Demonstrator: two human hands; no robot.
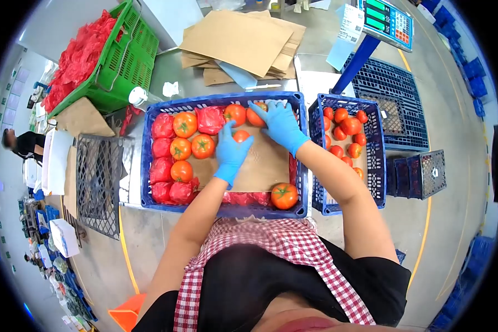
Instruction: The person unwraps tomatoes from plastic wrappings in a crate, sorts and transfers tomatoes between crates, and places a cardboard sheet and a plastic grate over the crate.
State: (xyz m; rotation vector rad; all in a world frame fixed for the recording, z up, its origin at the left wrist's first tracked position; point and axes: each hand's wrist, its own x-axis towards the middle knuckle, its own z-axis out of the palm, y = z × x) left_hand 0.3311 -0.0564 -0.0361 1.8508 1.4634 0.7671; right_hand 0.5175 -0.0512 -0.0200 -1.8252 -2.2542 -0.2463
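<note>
Both my hands wear blue gloves and reach into a blue plastic crate [224,211] lined with cardboard [263,160]. My left hand [232,153] has its thumb and fingers around a small tomato [240,135]. Near the crate's far side, my right hand [284,124] curls its fingers over another tomato [254,117], which they partly cover. A tomato [235,113] sits between them at the far wall. Bare tomatoes [203,146] and red-wrapped ones [161,170] fill the left part. One large tomato [284,196] lies in the near right corner.
A second blue crate [382,166] with loose tomatoes [351,126] stands at right, below a scale display [390,25]. Cardboard sheets [238,41] are stacked behind. A green crate [135,58] of red wrapping [83,61] is at far left. A person [27,143] stands beyond.
</note>
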